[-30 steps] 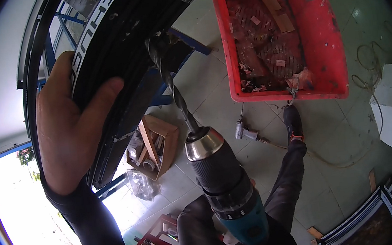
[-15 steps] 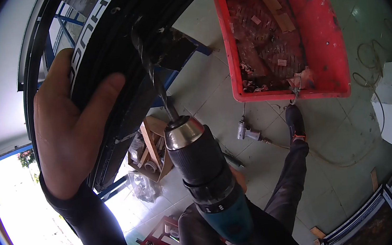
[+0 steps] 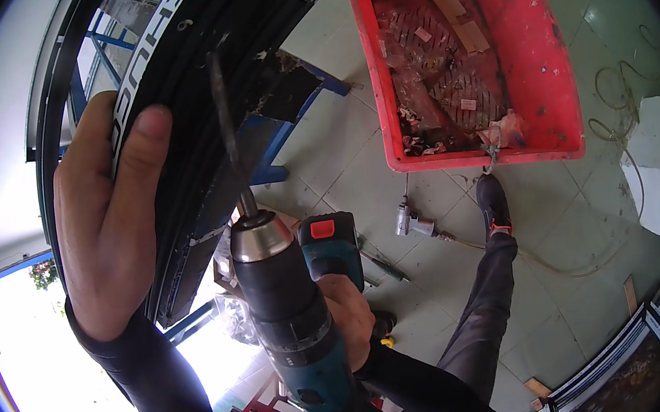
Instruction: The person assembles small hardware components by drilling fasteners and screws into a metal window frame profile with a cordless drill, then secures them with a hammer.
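My left hand (image 3: 107, 229) grips the edge of a long black panel (image 3: 196, 83) with white lettering, its thumb on the near face and its fingers over the far side. Below and to the right, my right hand (image 3: 347, 317) is wrapped around the handle of a teal and black cordless drill (image 3: 288, 307). A long twist drill bit (image 3: 225, 124) sits in the silver-nosed chuck and points up, its tip overlapping the panel in this view. The drill's battery, with a red button, shows past my right hand.
Blue stand legs (image 3: 271, 164) are under the panel. A large red tub (image 3: 486, 159) holding scraps is at upper right. An air tool (image 3: 414, 221) with a trailing hose (image 3: 566, 274) lies on the floor near my shoe (image 3: 494, 205). Framed pieces (image 3: 629, 372) lie at lower right.
The drill has shifted left and turned, bringing its battery and my right hand into plain view. My left thumb has moved left and lies closer to the lettered edge.
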Available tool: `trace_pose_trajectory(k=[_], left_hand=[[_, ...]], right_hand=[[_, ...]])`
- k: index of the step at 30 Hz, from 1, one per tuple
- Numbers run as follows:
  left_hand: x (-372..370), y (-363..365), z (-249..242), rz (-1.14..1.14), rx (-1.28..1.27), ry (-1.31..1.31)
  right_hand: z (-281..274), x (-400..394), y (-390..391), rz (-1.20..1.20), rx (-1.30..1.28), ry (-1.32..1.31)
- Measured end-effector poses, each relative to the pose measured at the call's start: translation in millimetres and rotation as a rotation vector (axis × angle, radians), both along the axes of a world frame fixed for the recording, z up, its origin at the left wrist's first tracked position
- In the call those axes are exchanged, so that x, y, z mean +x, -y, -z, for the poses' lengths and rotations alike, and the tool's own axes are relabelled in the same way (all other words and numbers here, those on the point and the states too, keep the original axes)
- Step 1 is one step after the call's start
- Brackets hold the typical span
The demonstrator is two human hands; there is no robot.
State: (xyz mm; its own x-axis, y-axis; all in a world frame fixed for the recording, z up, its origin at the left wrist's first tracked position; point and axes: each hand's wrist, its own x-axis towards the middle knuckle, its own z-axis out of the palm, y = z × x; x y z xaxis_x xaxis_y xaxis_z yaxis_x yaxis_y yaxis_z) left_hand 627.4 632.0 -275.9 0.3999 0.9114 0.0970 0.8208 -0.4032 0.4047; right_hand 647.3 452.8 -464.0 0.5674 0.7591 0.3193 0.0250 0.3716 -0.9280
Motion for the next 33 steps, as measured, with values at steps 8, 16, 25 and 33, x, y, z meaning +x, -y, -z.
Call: trace_pose_trajectory(k=[8,16,25,33], left_hand=[[-4.3,-3.7,-13.3,-0.202,-0.294,-0.072],[-4.6,-0.7,-6.2,-0.08,-0.156,-0.088],[-6.9,-0.9,-5.8,-0.097,-0.091,-0.166],[-2.5,-0.6,-10.5,-0.146,-0.092,-0.227]], right_hand=[[1.1,0.4,-2.2,0.009,-0.001,0.02],[-2.0,8.6,3.2,-0.008,0.01,-0.097],[-1.7,23.3,14.7,-0.017,-0.014,-0.153],[-24.7,48.2,33.2,-0.131,-0.322,-0.327]])
